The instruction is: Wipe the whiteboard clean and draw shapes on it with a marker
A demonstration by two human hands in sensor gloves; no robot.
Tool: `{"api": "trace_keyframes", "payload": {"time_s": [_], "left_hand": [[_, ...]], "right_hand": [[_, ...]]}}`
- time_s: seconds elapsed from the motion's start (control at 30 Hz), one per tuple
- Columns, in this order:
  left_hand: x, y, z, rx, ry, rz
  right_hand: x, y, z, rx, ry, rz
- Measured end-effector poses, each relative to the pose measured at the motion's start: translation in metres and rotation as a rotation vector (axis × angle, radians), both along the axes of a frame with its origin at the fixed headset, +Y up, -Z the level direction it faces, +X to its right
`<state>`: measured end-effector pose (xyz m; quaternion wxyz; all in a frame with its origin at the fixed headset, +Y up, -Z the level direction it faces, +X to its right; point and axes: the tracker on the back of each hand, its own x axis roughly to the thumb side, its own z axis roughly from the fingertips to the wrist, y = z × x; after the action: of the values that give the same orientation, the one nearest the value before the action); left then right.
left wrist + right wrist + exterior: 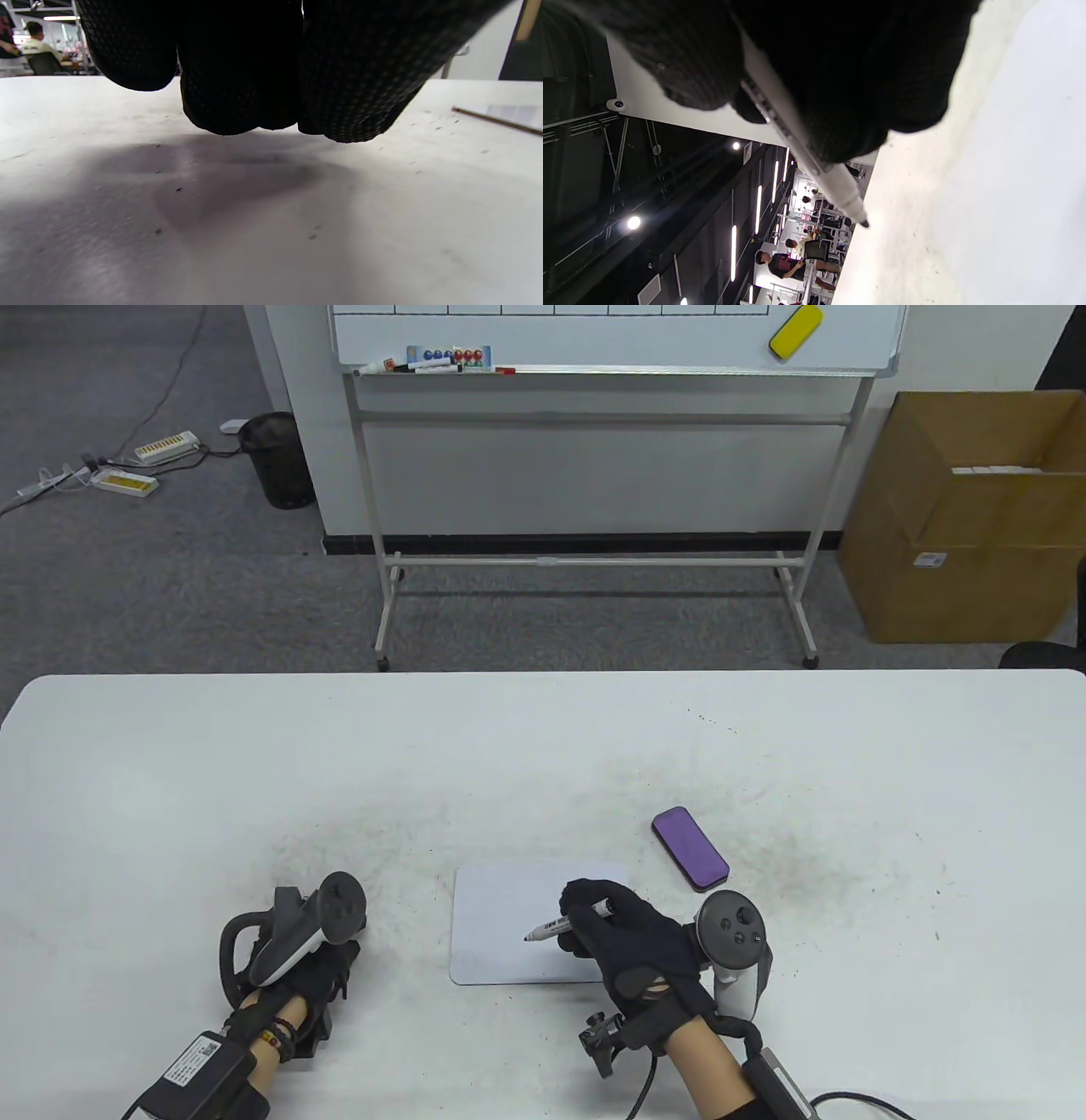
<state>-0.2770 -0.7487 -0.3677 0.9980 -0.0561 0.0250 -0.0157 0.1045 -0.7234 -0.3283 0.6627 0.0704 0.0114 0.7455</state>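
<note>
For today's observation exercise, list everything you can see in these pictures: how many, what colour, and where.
small whiteboard: one, white, blank, on the table near its front edge
marker: one, white barrel, uncapped, tip over the small whiteboard
eraser: one, purple, on the table beyond and right of the small whiteboard
table: one, white, speckled with dark dust
standing whiteboard: one, white, behind the table
yellow eraser: one, on the standing whiteboard
cardboard box: one, brown, on the floor, right
waste bin: one, black, on the floor, left
left hand: black glove, resting on the table, holds nothing
right hand: black glove, grips the marker
</note>
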Motion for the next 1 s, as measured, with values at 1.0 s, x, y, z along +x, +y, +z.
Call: {"api": "trace_keyframes", "payload": {"time_s": [1.0], "left_hand": [[-0.012, -0.003, 0.0, -0.044, -0.015, 0.07]], "right_hand": [[0.002, -0.001, 0.0, -0.019, -0.017, 0.016]]}}
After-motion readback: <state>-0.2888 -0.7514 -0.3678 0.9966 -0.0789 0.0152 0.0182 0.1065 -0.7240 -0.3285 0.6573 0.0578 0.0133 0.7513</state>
